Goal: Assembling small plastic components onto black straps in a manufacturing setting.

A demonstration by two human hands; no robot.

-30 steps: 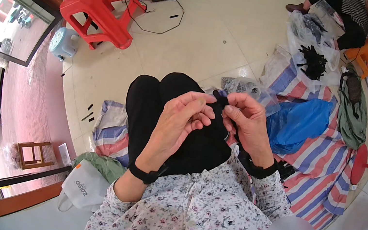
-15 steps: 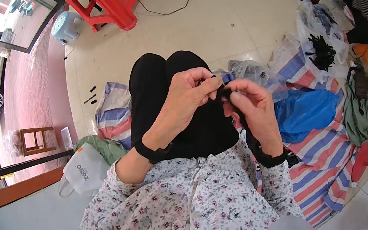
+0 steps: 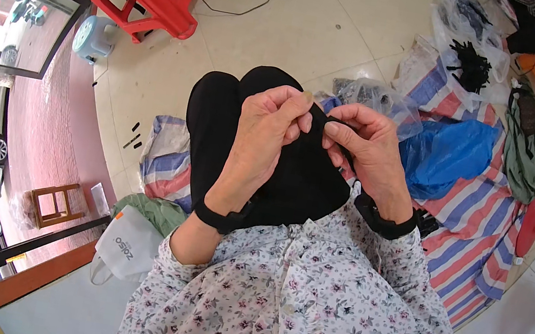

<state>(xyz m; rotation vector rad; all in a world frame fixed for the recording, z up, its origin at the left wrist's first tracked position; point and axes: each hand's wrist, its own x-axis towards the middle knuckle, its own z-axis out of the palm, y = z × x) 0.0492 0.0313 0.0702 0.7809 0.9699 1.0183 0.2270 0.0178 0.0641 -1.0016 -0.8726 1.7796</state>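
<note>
Centre of frame: the left hand and right hand both pinch a black strip, its long axis slanting down rightward between fingertips.

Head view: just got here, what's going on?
A person holds a small dark strip above their lap, the left grip and right grip each pinching at it; its exact shape is lost against the black trousers. To the right, a blue plastic bag lies on a striped sheet. Farther off, black pieces are heaped on clear plastic.
</note>
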